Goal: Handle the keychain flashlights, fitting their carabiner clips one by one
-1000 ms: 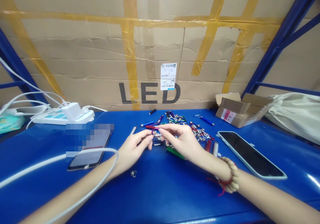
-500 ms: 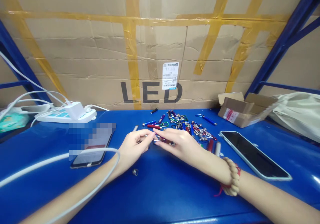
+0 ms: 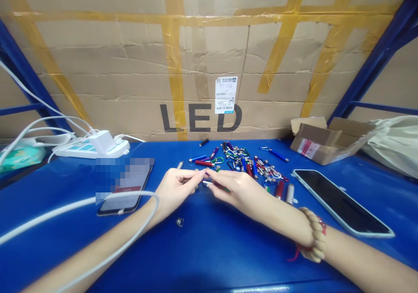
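My left hand [image 3: 176, 189] and my right hand [image 3: 241, 190] meet fingertip to fingertip over the blue table, both closed in a pinch. Whatever they hold between them is mostly hidden; a small shiny metal bit shows under the right fingers. Just behind lies a pile of small metal tubes with carabiner clips, among them a red tube [image 3: 204, 163], a blue tube [image 3: 197, 158] and a green clip [image 3: 219, 160]. Beside my right wrist are a dark red tube [image 3: 279, 190] and a silver tube [image 3: 290, 193]. A small silver metal piece [image 3: 179, 222] sits in front of my left hand.
A phone [image 3: 122, 197] lies left, crossed by a white cable [image 3: 143, 193]. Another phone [image 3: 342, 203] lies right. At the back stand a white power strip [image 3: 114, 149], an open carton [image 3: 321, 147] and a white bag [image 3: 396, 140]. A large cardboard box [image 3: 130, 79] walls off the rear.
The view has shifted slightly, so everything sits a little further right in the picture. Both hands keep their fingertips together, with only slight finger movement.
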Motion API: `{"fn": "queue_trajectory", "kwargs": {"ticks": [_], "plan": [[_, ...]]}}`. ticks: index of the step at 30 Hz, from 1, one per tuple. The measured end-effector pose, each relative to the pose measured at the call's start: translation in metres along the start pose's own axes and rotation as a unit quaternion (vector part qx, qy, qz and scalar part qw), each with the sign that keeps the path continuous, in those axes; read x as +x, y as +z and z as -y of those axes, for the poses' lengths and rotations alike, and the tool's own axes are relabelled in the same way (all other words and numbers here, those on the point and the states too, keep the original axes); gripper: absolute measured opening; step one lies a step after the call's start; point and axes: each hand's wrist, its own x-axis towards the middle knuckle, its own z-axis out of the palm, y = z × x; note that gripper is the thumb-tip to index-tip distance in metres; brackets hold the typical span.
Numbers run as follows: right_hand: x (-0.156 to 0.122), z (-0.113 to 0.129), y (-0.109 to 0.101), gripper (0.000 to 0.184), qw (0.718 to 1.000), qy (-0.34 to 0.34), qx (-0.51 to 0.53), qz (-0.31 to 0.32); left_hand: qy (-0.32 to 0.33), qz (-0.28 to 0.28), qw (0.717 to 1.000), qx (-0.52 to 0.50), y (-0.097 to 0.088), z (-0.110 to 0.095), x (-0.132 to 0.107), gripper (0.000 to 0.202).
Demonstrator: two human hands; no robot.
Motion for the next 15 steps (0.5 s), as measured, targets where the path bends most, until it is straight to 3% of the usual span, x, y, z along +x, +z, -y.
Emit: {"fn": "queue_trajectory", "kwargs": {"ticks": [6,15], "plan": [[-0.0017,-0.0016,0.0038,0.021,0.997,-0.033,-0.056,-0.043,0.016,-0.011,1.000,-0.003,0.0022,-0.0033,-0.0031,0.044],[0.0000,-0.0021,-0.0007,0.020,0.998,-0.013,-0.024,-0.057,0.025,0.008,0.999,-0.046,0.0053,-0.0083,-0.0051,0.032]]}}
